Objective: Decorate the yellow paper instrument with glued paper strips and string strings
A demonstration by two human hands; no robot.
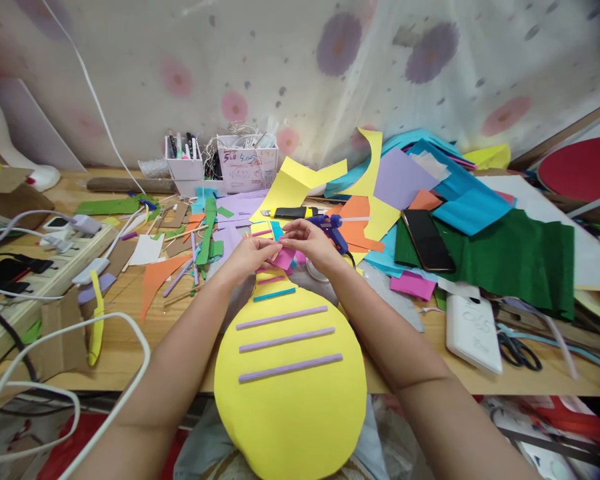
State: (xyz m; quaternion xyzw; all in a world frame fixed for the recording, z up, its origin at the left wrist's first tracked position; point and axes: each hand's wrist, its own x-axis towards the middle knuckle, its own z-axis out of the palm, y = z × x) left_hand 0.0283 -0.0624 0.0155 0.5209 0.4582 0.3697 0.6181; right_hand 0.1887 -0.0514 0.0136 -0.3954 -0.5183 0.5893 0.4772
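Flowery sheet: It [290, 67] hangs behind everything, pale with pink and purple flowers.
Table: It [70, 190] is wood, with paper scraps all over it.
Yellow shape: This [290, 407] is big and round at the bottom, with a thin neck going up under the hands. The round part sticks out past the table's edge, over the person's lap.
Dark green sheet: It [510, 267] lies wrinkled on the right side.
Power strip: It [60, 277] sits on the left, with plugs and wires on it.
White boxes: The one with writing [249, 170] stands at the back, just beside a small one with pens [184, 169].
Left hand: It [250, 259] is over the yellow neck. Its thumb and pointing finger pinch the pink paper.
Right hand: It [307, 241] is just beside the left one. Its fingers are bent and its thumb touches the pink paper. I can't tell if it pinches too.
Phone: It [429, 241] lies on the green sheet.
Glue gun: It [336, 235] is blue and lies just behind the right hand.
Yellow cutter: It [294, 213] lies near the gun.
Purple sticks: Three [287, 339] lie across the yellow round part.
Pink paper: It [283, 259] is between the hands, above the yellow neck.
Blue stick: It [274, 295] lies low on the neck.
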